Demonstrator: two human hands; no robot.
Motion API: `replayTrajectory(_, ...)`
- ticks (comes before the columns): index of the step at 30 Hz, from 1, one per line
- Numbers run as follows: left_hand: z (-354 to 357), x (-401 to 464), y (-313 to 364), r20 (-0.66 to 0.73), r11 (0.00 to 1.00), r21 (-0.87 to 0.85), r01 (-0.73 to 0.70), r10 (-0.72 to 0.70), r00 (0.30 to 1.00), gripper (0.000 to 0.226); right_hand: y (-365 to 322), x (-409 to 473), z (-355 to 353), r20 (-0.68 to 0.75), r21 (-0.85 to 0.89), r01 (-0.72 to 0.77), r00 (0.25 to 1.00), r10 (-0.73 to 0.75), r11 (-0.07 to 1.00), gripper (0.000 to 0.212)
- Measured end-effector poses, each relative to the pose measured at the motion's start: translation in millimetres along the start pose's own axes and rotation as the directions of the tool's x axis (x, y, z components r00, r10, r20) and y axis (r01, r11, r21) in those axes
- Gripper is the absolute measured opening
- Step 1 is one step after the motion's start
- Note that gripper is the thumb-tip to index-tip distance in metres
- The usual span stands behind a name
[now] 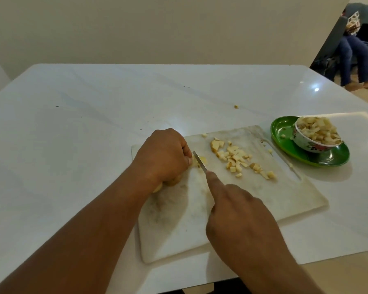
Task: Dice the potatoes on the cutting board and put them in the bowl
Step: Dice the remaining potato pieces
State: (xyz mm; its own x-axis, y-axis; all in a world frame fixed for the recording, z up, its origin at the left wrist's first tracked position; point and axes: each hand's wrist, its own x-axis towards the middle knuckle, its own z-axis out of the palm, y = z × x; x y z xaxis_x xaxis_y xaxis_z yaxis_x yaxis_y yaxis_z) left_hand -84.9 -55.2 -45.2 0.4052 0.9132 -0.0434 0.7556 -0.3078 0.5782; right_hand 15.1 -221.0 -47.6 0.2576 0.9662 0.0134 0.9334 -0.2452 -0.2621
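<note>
left hand (164,153) fingers curled, pinning yellow potato piece (197,161) on white plastic cutting board (285,194) | right hand (240,211) gripped small steel knife (199,161), forefinger along spine to steer | floral bowl (306,143) heaped

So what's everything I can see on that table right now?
White plastic cutting board: one, stained, near table edge.
Uncut yellow potato piece: one, on the board under the left hand.
Pale yellow diced potato pieces: one loose pile, on the board's far right part.
Small floral ceramic bowl: one, white with red flowers, heaped with dice, on the plate.
Green oval plate: one, right of the board.
Stray potato bit: one, on the table beyond the board.
Silver knife blade: one, against the potato.
White glossy table: one.
Seated person: one, blue trousers, far right background.
Left hand: grips the potato.
Right hand: holds the knife.
</note>
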Motion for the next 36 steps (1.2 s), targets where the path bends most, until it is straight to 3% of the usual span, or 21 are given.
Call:
replayTrajectory(6, 1, 1, 1, -0.008, 0.999, -0.014, 0.034, -0.034, 0.999, 0.010, 11, -22, -16, 0.096, 0.002, -0.055, 0.994, 0.054, 0.999, 0.073)
replayTrajectory(11, 3, -3, 1, -0.015, 0.999, -0.027, 0.043, -0.043, 0.999, 0.007, -2, 1, -5, -0.002, 0.017, 0.003, 1.000, -0.002, 1.000, 0.077)
replayTrajectory(18, 5, 1, 1, -0.036, 0.996, -0.004, 0.091, -0.091, 0.995, 0.012, 10, -25, -9, 0.119, 0.042, -0.059, 0.991, 0.053, 0.997, 0.074)
replayTrajectory(23, 8, -1, 1, -0.065, 0.988, -0.127, 0.091, -0.100, 0.993, 0.015, -2, -4, -5, 0.004, 0.043, -0.003, 1.000, 0.003, 0.999, 0.075)
replayTrajectory(27, 4, -4, 0, -0.018, 0.975, -0.186, 0.122, -0.128, 0.992, 0.012, -5, 0, 3, 0.009, 0.034, -0.024, 1.000, 0.023, 0.999, 0.076)
replayTrajectory(31, 3, -3, 1, 0.006, 0.961, -0.219, 0.166, -0.169, 0.986, 0.037, -6, -3, 1, 0.037, 0.008, -0.038, 0.999, 0.038, 0.999, 0.075)
replayTrajectory(36, 4, -2, 3, -0.016, 0.967, -0.215, 0.139, -0.145, 0.989, 0.037, 0, -21, -8, 0.147, 0.014, -0.062, 0.987, 0.059, 0.998, 0.077)
